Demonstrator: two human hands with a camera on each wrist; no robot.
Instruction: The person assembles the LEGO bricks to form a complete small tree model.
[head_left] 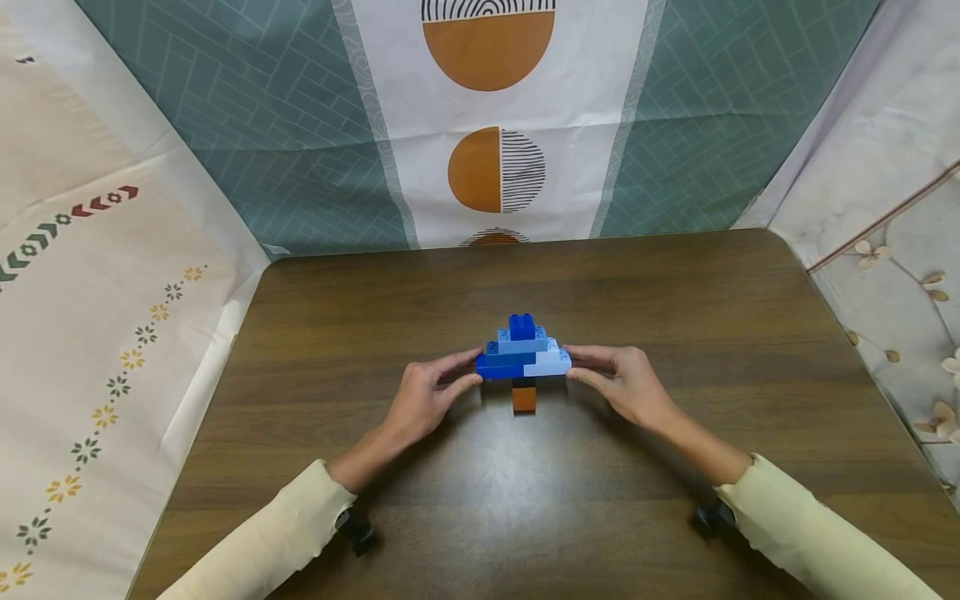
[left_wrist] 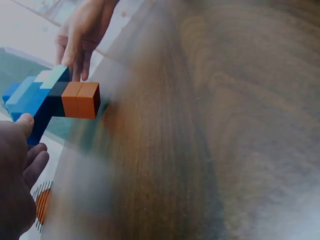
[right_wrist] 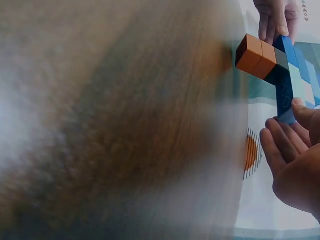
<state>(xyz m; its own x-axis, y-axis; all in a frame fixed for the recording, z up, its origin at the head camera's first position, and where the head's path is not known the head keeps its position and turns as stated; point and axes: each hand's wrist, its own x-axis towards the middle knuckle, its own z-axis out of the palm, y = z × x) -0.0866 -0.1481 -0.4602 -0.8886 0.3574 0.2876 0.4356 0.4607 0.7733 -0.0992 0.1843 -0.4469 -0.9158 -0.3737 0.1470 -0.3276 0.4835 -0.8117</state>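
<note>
A tree-shaped model of toy building bricks (head_left: pixel 512 360) stands at the middle of the table. Its stepped upper part mixes dark, mid and pale blue bricks, narrowing to one dark blue brick (head_left: pixel 522 327) on top. Below the wide row comes a black brick (left_wrist: pixel 58 99), then two orange bricks (left_wrist: pixel 82 100) as a stem. My left hand (head_left: pixel 422 396) pinches the left end of the lowest blue row between thumb and fingers. At the opposite, pale blue end, my right hand (head_left: pixel 637 387) pinches the same row, its thumb on the near face in the right wrist view.
The wooden table (head_left: pixel 525 517) spreads around the model, its back edge against a green and white patterned cloth (head_left: pixel 300 125). Printed cloths hang at left (head_left: pixel 97 350) and right (head_left: pixel 885 275). A small dark device (head_left: pixel 358 533) sits at each wrist.
</note>
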